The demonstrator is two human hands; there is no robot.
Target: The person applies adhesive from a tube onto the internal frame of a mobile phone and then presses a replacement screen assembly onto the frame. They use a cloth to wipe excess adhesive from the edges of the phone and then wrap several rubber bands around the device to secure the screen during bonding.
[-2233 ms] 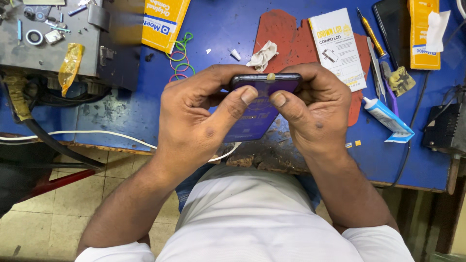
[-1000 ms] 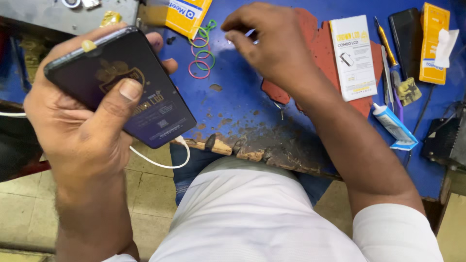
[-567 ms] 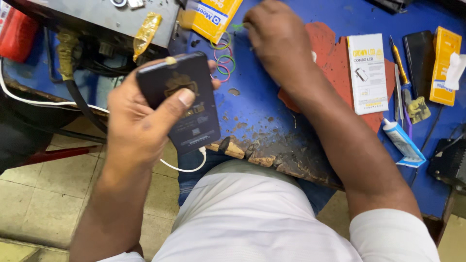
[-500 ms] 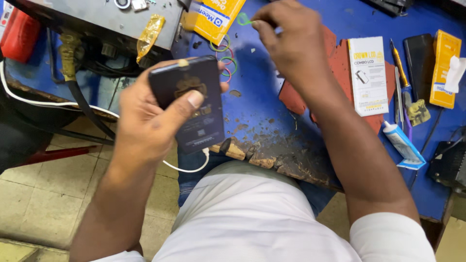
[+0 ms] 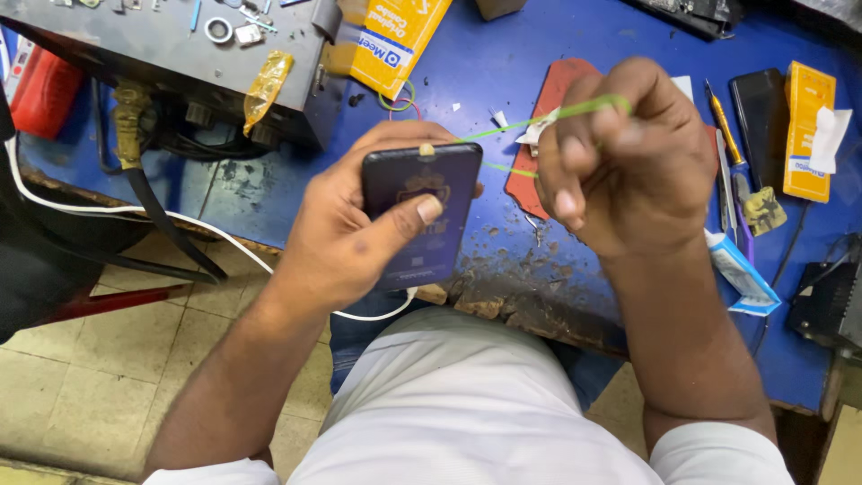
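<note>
A: Item one?
B: Dark, glossy slab-shaped smartphone [image 5: 417, 208], back side up, held in the left hand [image 5: 359, 238] above the near edge of the bench. Fingers wrap its far side, thumb pressed flat across the back. Firm, closed hold.

A: Item two?
B: Thin green rubber band [image 5: 548, 117], stretched taut. One end is hooked over the phone's top edge; the other is pulled up and to the right by the right hand [image 5: 628, 162], fingers curled shut on it.

A: Progress?
B: By my reading, banding is begun, not finished. The loop catches only the top end of the phone; the lower body shows no band round it. Left: draw the loop down over the body and release it.

A: Surroundings?
B: Worn blue-painted workbench [image 5: 269, 193], front edge chipped and crumbling just beneath the phone. Red flat mat [image 5: 558, 85] behind the band. Yellow cardboard packet [image 5: 395, 40] and spare coloured bands near it, far left. Grey metal equipment box [image 5: 162, 58] at far left with cables hanging. Blue-and-white tube [image 5: 741, 274], tools and a second dark phone [image 5: 761, 103] to the right.

A: Room?
B: Open air over the lap and tiled floor [image 5: 99, 359]. Right side crowded; the tube lies just beside the right wrist. White cable [image 5: 180, 220] hangs beneath the left hand.
</note>
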